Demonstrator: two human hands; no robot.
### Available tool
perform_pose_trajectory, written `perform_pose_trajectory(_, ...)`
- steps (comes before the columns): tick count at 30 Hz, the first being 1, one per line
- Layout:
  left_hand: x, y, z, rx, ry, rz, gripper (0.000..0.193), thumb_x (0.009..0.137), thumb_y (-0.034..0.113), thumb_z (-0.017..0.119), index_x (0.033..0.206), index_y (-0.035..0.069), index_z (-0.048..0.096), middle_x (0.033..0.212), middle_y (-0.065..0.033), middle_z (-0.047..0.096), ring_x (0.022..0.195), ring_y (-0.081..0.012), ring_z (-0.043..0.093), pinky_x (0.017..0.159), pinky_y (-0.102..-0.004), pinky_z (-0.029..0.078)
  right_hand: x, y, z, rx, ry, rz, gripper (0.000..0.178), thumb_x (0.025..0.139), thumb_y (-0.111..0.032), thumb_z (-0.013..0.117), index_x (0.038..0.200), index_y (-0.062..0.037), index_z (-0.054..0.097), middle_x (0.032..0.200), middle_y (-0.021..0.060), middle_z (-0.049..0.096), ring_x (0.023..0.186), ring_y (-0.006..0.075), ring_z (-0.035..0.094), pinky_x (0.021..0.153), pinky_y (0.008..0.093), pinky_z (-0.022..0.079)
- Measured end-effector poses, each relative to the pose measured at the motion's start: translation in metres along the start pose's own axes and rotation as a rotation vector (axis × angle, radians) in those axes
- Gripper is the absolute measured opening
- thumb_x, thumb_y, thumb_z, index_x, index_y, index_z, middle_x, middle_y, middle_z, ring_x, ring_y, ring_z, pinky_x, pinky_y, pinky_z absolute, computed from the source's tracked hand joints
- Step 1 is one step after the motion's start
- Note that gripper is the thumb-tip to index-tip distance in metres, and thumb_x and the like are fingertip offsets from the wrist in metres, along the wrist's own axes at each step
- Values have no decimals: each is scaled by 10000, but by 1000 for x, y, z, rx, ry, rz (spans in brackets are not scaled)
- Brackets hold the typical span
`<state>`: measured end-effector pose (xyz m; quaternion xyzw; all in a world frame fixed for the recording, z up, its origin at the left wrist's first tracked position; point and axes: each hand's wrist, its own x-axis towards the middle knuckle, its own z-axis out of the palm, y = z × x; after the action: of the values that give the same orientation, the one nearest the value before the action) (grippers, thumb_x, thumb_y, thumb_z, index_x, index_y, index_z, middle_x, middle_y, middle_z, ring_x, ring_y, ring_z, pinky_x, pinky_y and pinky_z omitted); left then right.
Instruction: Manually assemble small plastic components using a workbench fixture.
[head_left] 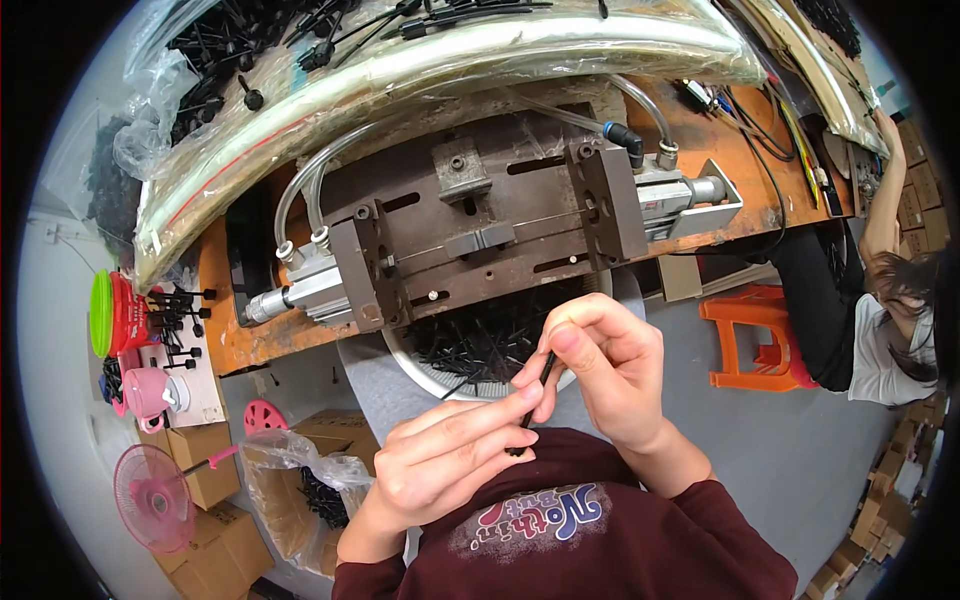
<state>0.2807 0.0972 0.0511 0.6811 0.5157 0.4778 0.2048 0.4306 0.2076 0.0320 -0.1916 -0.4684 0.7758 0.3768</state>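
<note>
Close to my chest, both hands meet on a thin black rod [548, 370], which runs slantwise between them. My right hand [615, 375] pinches its upper end between thumb and fingertips. My left hand [447, 462] has its fingers closed around the lower end, where a small dark tip pokes out below. Fingers cover most of the rod, so its exact kind is not clear. Just beyond the hands, a round white basin [402, 358] holds a heap of similar black parts [480, 335]. Above it stands a dark metal fixture [420, 222] with a small block at its centre.
Air cylinders [318, 290] with clear hoses flank the fixture on a wooden bench [270, 345]. Behind lies a plastic-wrapped roll [400, 75]. At left are a pink fan [152, 498] and a bagged carton [275, 490]. Rightward, another person [885, 340] sits by an orange stool [745, 320].
</note>
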Motion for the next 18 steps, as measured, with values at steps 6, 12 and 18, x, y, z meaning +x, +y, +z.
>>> perform_pose_trajectory(6,0,-1,2,-9,5,-15,259,649,16,774,893,-47,719,1121,-157,666,845,-259,685,716,-326,568,-2,2,-1,53,20,12,111,977,-64,511,1000,32,562,834,135,669,592,125,635,537,236,521)
perform_pose_trajectory(12,1,-3,1,31,5,-29,251,654,6,770,892,-54,715,1131,-158,662,849,-263,682,724,-328,562,-1,9,-4,75,-37,134,117,959,-81,544,962,32,574,871,142,660,599,135,615,529,236,509)
perform_pose_trajectory(18,11,-6,5,179,87,-13,292,637,22,797,901,-50,693,1079,-183,673,825,-244,681,687,-308,551,-2,11,-11,37,21,251,152,949,-120,583,1030,3,621,907,73,677,616,60,573,555,192,460)
